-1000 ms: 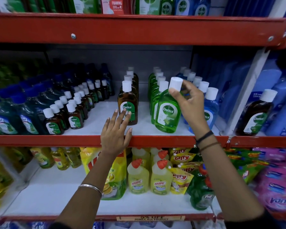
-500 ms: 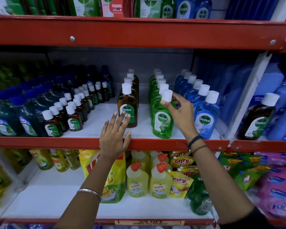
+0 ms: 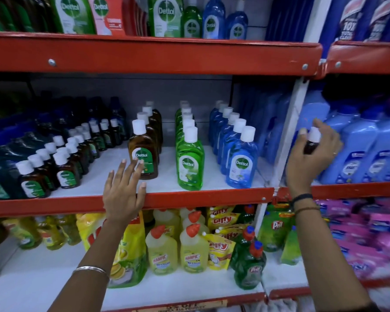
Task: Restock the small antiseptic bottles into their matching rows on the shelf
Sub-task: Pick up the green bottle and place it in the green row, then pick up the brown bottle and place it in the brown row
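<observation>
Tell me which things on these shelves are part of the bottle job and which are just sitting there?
Part of the job:
- brown bottle held in the right hand
- brown Dettol row
- small brown bottles
- left hand resting on the shelf edge

Just sitting there:
- green Dettol row
- blue Dettol row
- Harpic bottles
- Giffy pouches
- Pril bottles

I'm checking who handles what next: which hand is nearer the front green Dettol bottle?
Left. The left hand rests on the shelf edge just left of the green bottle; the right hand is past the white upright in the next bay, gripping a brown bottle.
</observation>
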